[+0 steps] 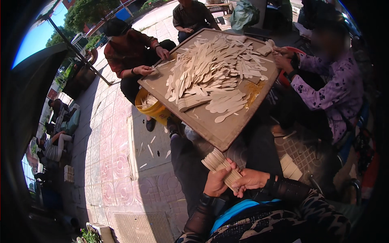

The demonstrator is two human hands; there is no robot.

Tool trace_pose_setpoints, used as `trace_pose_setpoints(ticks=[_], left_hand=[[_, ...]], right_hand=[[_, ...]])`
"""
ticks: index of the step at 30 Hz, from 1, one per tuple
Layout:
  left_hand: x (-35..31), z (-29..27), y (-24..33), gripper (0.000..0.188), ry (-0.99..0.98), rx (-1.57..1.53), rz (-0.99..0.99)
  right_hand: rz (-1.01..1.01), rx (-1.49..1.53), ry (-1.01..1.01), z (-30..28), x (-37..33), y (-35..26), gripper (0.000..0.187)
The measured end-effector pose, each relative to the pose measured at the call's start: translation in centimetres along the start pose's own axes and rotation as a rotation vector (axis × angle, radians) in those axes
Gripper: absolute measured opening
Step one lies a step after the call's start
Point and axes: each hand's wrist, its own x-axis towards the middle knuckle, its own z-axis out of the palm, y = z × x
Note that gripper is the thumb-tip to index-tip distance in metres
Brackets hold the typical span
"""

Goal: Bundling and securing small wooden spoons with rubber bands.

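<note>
A stack of flat wooden spoons [215, 160] is held in front of my lap, just off the table's near corner. My left hand [216, 182] wraps around its left side, while my right hand [252, 180] grips the lower right end. The spoons' wider ends fan upward, toward the table. On the brown tabletop [221, 133] lies a big loose heap of wooden spoons [214, 60]. At the heap's near side, a row of spoons [194, 102] lies lined up, with a few loose ones beside it.
People sit around the table: one in dark red [131, 52], one in purple [324, 89], another at the far side [192, 18]. A yellow bucket [156, 111] with wooden pieces stands left of the table. Stray sticks [150, 151] lie on the paving. Bundled sticks [291, 167] sit by my right leg.
</note>
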Motion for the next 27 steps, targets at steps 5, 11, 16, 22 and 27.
trace_pose_setpoints(ticks=[5,11,16,22,27], left_hand=[[0.4,-0.8,-0.3,0.027,-0.039,-0.030,-0.003],[1.3,-1.9,0.0,0.030,-0.010,-0.114,-0.011],[2.1,-4.9,1.3,0.023,0.107,-0.141,0.046],[3.1,-6.0,1.3,0.023,0.136,-0.195,0.033],[3.9,-6.6,1.2,0.025,0.148,-0.243,-0.002]], right_hand=[[0.009,0.058,-0.025,-0.4,0.2,-0.1,0.028],[0.085,-0.141,0.054,0.1,0.6,-0.9,0.044],[-0.339,-0.596,0.634,-4.3,0.1,-8.2,0.030],[-0.576,-1.611,1.198,-11.5,4.9,-16.8,0.016],[-0.684,-2.141,1.056,-13.3,9.1,-19.8,0.010]])
